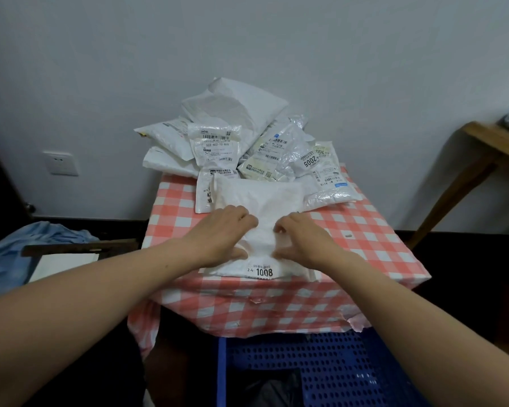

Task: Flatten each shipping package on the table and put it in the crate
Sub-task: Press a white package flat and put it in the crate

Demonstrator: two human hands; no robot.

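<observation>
Package (263, 207), white, crinkled plastic, rectangular

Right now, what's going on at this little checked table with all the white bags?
A person is working on one white package, the one labelled 1008, at the near edge of the checked table. The left hand and right hand both bear down on it, fingers curled into its wrinkled middle. A pile of packages sits behind it by the wall. The blue crate stands low in front of the table; no white package shows in it.
</observation>
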